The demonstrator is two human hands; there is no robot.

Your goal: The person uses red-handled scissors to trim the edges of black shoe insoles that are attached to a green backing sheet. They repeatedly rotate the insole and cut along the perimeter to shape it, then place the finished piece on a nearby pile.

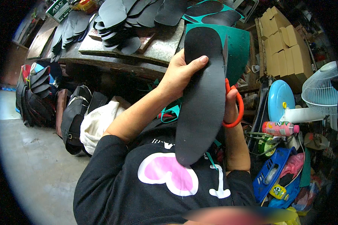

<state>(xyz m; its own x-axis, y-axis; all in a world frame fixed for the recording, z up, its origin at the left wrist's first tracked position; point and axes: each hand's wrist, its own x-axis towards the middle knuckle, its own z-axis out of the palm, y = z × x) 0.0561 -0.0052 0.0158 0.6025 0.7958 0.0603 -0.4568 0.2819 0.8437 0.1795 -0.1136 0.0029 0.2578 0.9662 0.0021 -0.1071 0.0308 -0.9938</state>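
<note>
A long black shoe sole piece (201,97) stands upright in front of my chest. My left hand (180,75) grips its left edge, the thumb pressed on its face and the fingers behind. At its right edge my right hand (231,105) is closed on scissors with red-orange handles (239,114). Their blades point up along the sole's edge; whether they are apart cannot be made out. Behind the sole's upper part is a teal sheet (238,48); I cannot tell if the two are joined. Thin teal strips (172,111) hang near my lap.
Grey sole pieces (112,15) lie piled on the worn bench (157,48) ahead. Teal sheets with sole-shaped dark areas (214,15) lie farther back. Boxes (289,48), a white fan (323,90) and a pink bottle (279,128) stand right. Bundled dark pieces (35,93) are left.
</note>
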